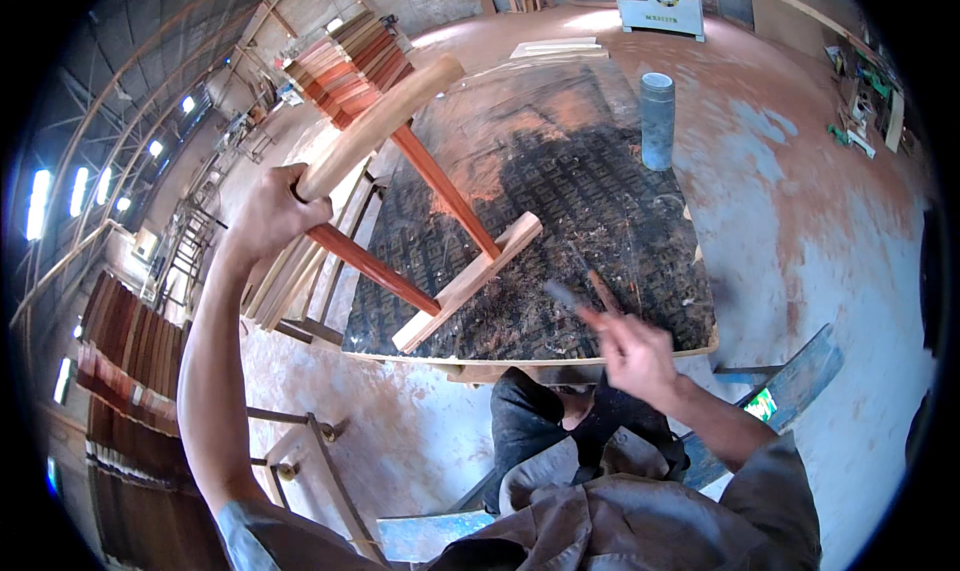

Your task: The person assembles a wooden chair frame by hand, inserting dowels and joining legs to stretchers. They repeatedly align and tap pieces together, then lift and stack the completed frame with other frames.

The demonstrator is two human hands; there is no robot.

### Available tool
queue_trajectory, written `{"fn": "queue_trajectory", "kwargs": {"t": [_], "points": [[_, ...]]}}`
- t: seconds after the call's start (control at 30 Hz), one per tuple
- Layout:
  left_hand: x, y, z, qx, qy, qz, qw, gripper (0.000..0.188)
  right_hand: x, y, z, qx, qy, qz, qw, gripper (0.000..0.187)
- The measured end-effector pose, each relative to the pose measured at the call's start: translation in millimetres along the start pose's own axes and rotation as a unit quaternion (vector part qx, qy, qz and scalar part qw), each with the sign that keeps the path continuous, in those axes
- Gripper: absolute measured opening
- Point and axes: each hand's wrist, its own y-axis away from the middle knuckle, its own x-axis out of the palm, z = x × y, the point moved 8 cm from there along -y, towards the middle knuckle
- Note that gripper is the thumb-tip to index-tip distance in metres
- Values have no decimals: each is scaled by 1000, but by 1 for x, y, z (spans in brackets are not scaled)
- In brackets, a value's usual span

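Nearest, a blue-stained plank point(805, 393) slants past the person's right side, with a small bright green patch on it that is too small to make out. A wheeled wooden stand point(336, 471) is at the left. The right hand point(640, 356) is closed around a tool point(590, 317) whose grey end is blurred, over the near part of the surface point(620, 206). Wood crumbs and reddish dust litter that top.

The wooden frame point(450, 196) slants over the left of the surface: its pale lower bar lies there, and two red-brown rails join it to a thick pale bar, which the left hand point(285, 211) grips near one end. Pale boards point(290, 281) lie just beyond the surface's left edge, with reddish stacked pieces point(135, 341) farther left. A blue-grey cylinder point(657, 126) stands at the right edge, well apart from the frame.

Beyond are another reddish stack point(350, 66), partly behind the frame, and a white machine point(660, 9). Dark lettering marks the machine's front; repeated print, partly covered by dust, runs across the surface.
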Motion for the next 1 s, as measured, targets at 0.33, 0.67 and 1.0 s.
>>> {"fn": "queue_trajectory", "kwargs": {"t": [0.33, 0.67, 1.0], "points": [[48, 27, -16, 57, 35, 100, 993, 22, 5, 8, -114, 160, 241, 48, 956, 34], [61, 9, -36, -21, 133, 212, 968, 41, 60, -20, -59, 74, 273, 148, 948, 45], [74, 1, -28, -40, 210, 185, 959, 47, 42, -12, -43, 210, 53, 133, 967, 36]]}}
